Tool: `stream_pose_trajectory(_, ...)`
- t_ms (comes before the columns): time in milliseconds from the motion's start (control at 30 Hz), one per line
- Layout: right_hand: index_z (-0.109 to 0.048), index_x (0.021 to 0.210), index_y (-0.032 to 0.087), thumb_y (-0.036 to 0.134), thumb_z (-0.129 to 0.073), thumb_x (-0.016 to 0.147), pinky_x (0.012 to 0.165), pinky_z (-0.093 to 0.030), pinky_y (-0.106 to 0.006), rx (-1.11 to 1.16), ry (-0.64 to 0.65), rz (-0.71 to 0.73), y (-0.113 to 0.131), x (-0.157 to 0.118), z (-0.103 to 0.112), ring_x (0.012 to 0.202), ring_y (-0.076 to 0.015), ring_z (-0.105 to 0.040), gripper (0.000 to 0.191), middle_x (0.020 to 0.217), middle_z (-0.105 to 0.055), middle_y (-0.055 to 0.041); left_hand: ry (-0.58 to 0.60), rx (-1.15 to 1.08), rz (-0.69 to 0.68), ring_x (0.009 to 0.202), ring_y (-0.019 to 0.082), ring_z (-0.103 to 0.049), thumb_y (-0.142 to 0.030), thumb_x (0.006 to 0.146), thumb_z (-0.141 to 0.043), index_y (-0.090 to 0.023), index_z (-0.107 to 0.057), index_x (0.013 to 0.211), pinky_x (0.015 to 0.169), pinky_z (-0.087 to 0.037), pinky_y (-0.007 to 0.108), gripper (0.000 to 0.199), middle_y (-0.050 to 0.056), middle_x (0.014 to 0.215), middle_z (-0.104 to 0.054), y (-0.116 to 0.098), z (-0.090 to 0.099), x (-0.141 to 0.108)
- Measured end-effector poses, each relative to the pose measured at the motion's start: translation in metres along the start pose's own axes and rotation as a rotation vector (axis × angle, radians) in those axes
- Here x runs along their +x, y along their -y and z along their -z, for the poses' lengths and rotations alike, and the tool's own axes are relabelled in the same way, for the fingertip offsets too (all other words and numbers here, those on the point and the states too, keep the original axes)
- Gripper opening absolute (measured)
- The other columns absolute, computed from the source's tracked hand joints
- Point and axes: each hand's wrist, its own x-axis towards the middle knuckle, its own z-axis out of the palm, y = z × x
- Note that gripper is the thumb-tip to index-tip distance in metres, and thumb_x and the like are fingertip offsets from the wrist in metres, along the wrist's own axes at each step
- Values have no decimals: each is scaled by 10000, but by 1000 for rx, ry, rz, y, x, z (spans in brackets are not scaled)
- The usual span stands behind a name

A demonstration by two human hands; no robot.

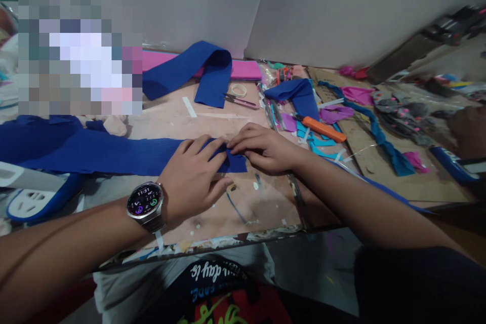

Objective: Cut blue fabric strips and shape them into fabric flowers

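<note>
A long blue strip [125, 154] of thin, cloth-like or crepe-paper-like material lies across the wooden board. My left hand [193, 179], with a watch on the wrist, rests on it near its right end, fingers stretched out and thumb apart. Beside it, my right hand [266, 148] is bent over the same end, its fingertips pressed together on the blue material, where a small part looks folded. The fingers partly hide that spot. The strip's cut end shows just below the right fingertips.
Behind my hands lie a folded blue strip [214, 68], a pink stack [246, 70], a tape roll [239, 91] and scissors [243, 101]. To the right are an orange cutter knife [322, 128], coloured scraps and a twisted teal strip [379, 134]. A power strip [36, 202] sits at left; another person's hand [469, 131] shows far right.
</note>
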Motion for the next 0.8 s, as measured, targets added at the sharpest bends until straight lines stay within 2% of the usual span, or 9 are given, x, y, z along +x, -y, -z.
stream_pose_trajectory(200, -753, 1125, 239, 55, -551, 869, 1007, -541, -482, -3, 12, -15, 0, -1, 0, 1109, -243, -645, 374, 1192, -774, -69, 19, -17, -53, 1436, 391, -453, -532, 1011, -504, -142, -625, 1326, 1117, -401, 594, 516, 144, 1554, -559, 5, -3, 1)
stream_pose_trajectory(533, -760, 1112, 214, 28, -539, 864, 987, -549, -461, -9, 12, -7, 1, 0, 1, 1074, -237, -638, 380, 1176, -784, -76, 40, 18, 10, 1415, 399, -467, -541, 995, -508, -156, -627, 1348, 1120, -400, 582, 536, 172, 1541, -550, 3, -2, 1)
stream_pose_trajectory(800, -758, 1126, 214, 31, -533, 863, 983, -551, -457, -8, 11, -6, 1, 0, 1, 1074, -235, -631, 391, 1183, -781, -75, 49, 25, 25, 1453, 424, -418, -539, 993, -504, -148, -627, 1336, 1141, -378, 596, 535, 201, 1563, -509, 1, 0, 1)
